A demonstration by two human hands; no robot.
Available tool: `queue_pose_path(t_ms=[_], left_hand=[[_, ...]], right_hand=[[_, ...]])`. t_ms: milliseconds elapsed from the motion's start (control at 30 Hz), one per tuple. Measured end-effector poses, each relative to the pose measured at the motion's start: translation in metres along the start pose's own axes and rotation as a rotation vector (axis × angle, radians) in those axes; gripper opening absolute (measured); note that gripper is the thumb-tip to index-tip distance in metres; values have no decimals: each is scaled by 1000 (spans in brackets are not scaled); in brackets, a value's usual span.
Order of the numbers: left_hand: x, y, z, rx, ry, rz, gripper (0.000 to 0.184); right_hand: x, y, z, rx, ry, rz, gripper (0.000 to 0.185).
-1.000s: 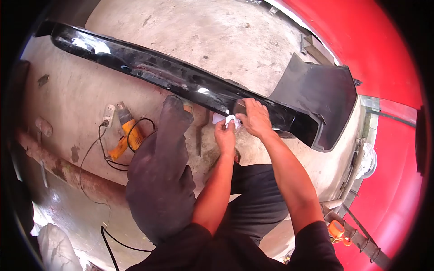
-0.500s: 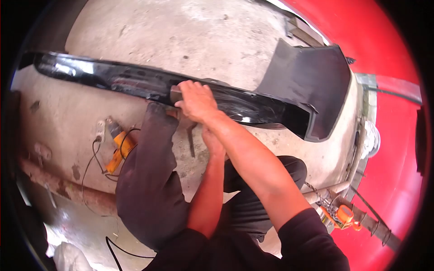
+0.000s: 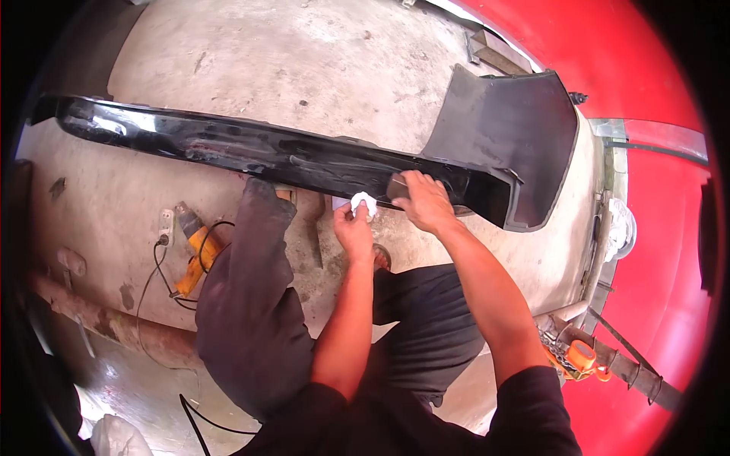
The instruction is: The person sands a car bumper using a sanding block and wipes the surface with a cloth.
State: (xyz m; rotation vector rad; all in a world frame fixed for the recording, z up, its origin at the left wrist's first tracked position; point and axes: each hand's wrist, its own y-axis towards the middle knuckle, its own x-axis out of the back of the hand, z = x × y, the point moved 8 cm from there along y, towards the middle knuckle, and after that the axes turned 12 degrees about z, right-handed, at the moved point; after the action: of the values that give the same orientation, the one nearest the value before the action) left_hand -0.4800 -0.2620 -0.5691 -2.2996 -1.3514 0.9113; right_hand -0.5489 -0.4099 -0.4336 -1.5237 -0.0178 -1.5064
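A long glossy black panel (image 3: 304, 161) lies across the view in front of my knees, with pale smears on its surface. My right hand (image 3: 427, 202) is closed on a dark flat block (image 3: 397, 187) and presses it against the panel's right half. Just left of it, my left hand (image 3: 356, 228) pinches a crumpled white cloth (image 3: 363, 205) at the panel's near edge. The panel's right end widens into a dull dark grey flared section (image 3: 506, 129).
An orange power tool (image 3: 196, 251) with a black cord lies on the floor at left, beside a white socket strip (image 3: 166, 222). A rusty pipe (image 3: 114, 315) runs below them. Red bodywork (image 3: 661, 251) stands at right, near an orange chain hoist (image 3: 582, 356).
My right hand went left along the panel with the block, then came back right. My left hand, with the white cloth, dropped beneath my right forearm and is now up by the edge.
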Motion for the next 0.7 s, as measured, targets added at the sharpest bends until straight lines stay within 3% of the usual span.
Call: queue_pose_path(t_ms=[67,167,267,400,500,700], left_hand=[[1,-1,-9,7,20,-15,22],[26,21,-23,-163,47,-97,20],[40,27,-77,-108,-108,-211,17],[47,34,-53,-68,-175,-217,19],[41,35,-13,-27,-233,-108,20],[29,22,-17,81,-262,-81,23]], right_hand=[[-2,-3,-4,-16,-15,-4,52],[-3,-1,0,-38,-30,-17,51],[-2,-1,3,-35,-38,-29,50],[-3,20,30,23,15,-69,49],[0,40,65,101,29,-55,48],[3,80,141,257,53,-35,48]])
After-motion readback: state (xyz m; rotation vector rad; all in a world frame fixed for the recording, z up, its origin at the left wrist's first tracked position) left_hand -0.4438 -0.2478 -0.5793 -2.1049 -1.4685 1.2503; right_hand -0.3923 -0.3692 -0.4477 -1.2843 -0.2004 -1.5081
